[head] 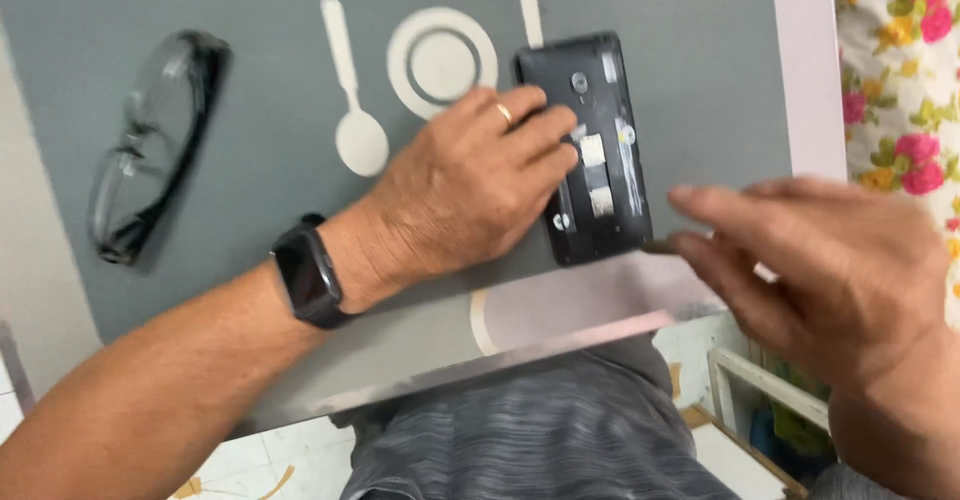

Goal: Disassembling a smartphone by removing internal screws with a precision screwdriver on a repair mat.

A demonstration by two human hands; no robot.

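Observation:
A black phone with its back cover off (600, 90) lies on the grey mat (250, 110), its inner parts showing. My left hand (470, 185) rests palm down on the mat, fingers pressing on the phone's left side; a ring sits on one finger and a dark watch (308, 278) is on the wrist. My right hand (820, 260) is blurred at the right, fingers pinched on a thin dark tool (658, 247) whose tip is at the phone's lower right corner.
Clear safety glasses (145, 150) lie at the mat's left. Printed on the mat are white spoon (352, 90), plate (441, 61) and knife (529, 5) shapes. A flowered cloth (900, 70) hangs at the right. The table's front edge runs just below my hands.

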